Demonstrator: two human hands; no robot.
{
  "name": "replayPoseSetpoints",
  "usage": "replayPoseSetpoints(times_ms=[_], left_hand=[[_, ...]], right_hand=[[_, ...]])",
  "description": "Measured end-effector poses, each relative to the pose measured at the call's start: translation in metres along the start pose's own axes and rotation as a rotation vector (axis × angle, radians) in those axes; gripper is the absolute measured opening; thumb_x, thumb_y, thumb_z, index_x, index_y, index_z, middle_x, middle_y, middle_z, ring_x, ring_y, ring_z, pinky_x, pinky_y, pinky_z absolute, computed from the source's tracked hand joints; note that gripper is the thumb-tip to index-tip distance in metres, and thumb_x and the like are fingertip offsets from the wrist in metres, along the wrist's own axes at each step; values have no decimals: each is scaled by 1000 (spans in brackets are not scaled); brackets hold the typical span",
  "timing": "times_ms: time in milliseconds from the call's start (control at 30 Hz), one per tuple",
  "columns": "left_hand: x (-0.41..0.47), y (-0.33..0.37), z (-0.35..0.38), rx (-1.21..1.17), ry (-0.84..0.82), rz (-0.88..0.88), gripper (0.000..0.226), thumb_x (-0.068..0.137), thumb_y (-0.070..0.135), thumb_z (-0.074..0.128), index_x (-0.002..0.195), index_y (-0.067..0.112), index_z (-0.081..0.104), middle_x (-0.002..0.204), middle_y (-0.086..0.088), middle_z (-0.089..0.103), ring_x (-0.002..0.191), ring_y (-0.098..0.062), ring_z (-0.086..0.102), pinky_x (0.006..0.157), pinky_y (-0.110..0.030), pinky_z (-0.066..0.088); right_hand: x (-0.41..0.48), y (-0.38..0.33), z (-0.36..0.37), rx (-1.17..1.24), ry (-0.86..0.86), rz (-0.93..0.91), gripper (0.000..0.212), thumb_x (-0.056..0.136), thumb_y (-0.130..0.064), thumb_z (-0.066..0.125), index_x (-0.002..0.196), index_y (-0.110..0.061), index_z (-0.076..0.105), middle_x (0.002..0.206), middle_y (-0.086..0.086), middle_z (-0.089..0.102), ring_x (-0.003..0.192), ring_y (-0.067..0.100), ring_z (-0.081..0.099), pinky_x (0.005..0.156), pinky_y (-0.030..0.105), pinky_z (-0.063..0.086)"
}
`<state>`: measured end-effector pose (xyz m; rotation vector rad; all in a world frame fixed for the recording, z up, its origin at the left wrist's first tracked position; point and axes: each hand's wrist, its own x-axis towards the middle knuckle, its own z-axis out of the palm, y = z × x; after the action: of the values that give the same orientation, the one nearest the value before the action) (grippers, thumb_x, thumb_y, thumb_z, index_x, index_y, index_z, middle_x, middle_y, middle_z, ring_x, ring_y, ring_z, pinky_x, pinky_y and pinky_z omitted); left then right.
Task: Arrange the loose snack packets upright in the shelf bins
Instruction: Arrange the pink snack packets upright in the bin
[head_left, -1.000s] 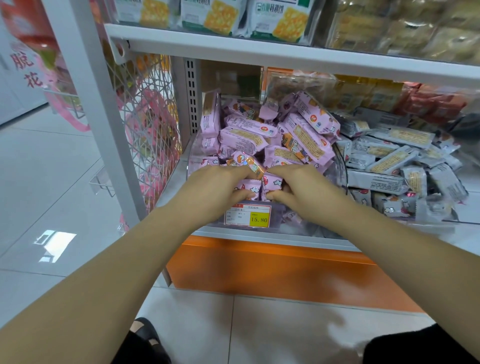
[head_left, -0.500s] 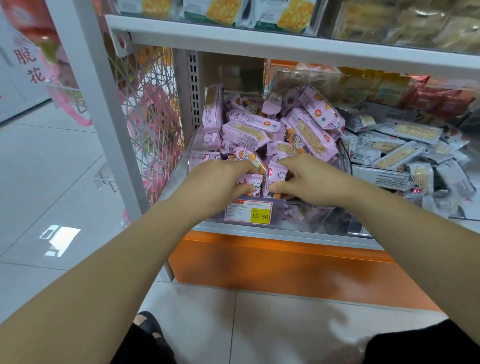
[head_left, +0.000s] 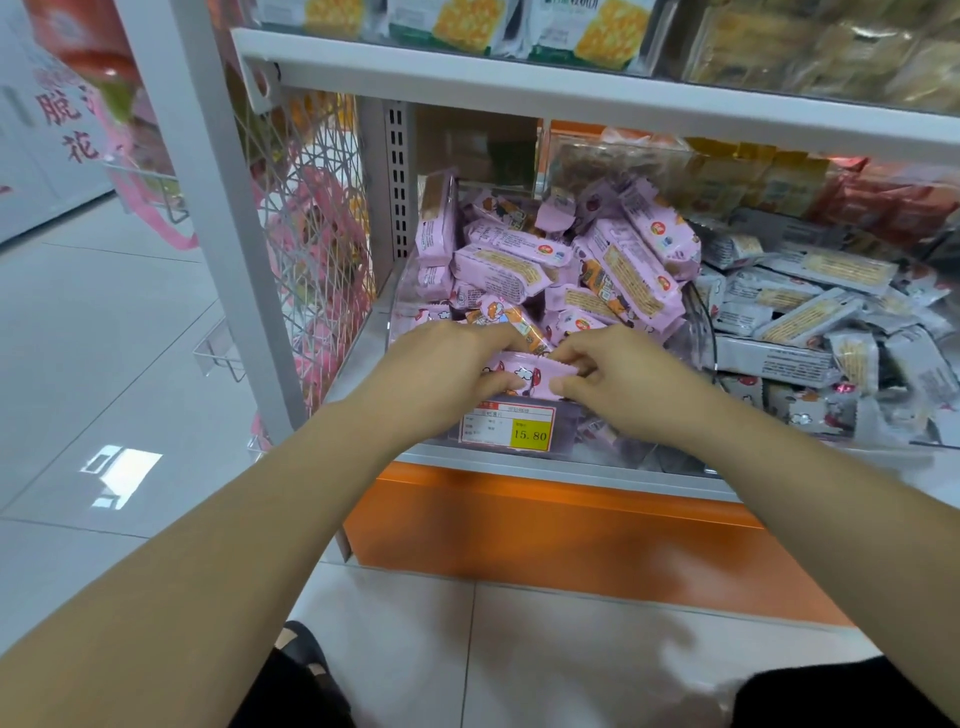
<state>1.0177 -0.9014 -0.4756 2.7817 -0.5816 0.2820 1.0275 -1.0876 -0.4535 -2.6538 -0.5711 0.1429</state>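
A clear plastic bin (head_left: 597, 447) on the lower shelf holds a loose heap of pink snack packets (head_left: 613, 270), lying at many angles. At the bin's front edge, both hands hold one pink packet (head_left: 524, 375) level between them. My left hand (head_left: 441, 371) grips its left end with curled fingers. My right hand (head_left: 618, 376) pinches its right end between thumb and fingers. A yellow and red price tag (head_left: 509, 426) reading 15.80 sits on the bin front just below the held packet.
A second bin to the right holds grey snack packets (head_left: 810, 312) in a loose heap. The white upper shelf (head_left: 571, 93) carries cracker packs. A white wire mesh panel (head_left: 311, 234) and upright post close the left side. An orange kick board (head_left: 545, 535) runs below.
Both hands have drawn one pink packet up out of the front of the heap and now hold it flat between them, slightly nearer to me than before.
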Motion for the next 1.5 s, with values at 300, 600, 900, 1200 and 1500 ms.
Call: replayPoseSetpoints(times_ms=[300, 600, 900, 1200, 1500], left_hand=[[3, 0, -7, -40, -25, 12, 37, 91, 48, 54, 126, 36, 56, 114, 8, 67, 106, -18, 60, 79, -31, 44], [23, 22, -12, -171, 108, 10, 23, 92, 38, 58, 113, 29, 64, 106, 12, 67, 85, -5, 54, 74, -29, 46], [39, 49, -7, -152, 126, 73, 26, 93, 31, 56, 119, 29, 61, 107, 8, 65, 86, -14, 61, 79, -35, 51], [48, 58, -4, -146, 118, 122, 36, 94, 31, 55, 129, 36, 54, 126, 11, 60, 104, -14, 60, 84, -32, 47], [41, 43, -8, -318, 183, 28, 21, 91, 29, 62, 112, 29, 61, 92, 16, 65, 85, -4, 61, 78, -37, 53]], right_hand=[[-16, -3, -11, 51, -40, -49, 32, 95, -21, 55, 127, -17, 58, 85, -3, 65, 71, 2, 56, 67, 10, 41], [-31, 34, -42, -82, 684, -125, 24, 86, -14, 66, 110, -13, 67, 95, -4, 63, 82, 8, 55, 79, 15, 43], [9, 48, -49, 43, 580, 158, 61, 90, -39, 59, 142, -15, 38, 128, 12, 52, 124, 29, 43, 98, 38, 37], [-2, 45, -54, 326, 859, 58, 36, 90, -19, 61, 126, -21, 56, 104, -19, 57, 75, -8, 54, 67, 0, 36], [-67, 51, -49, 704, 689, -172, 32, 85, -7, 66, 85, -38, 61, 95, -21, 61, 86, 24, 68, 72, 39, 58]])
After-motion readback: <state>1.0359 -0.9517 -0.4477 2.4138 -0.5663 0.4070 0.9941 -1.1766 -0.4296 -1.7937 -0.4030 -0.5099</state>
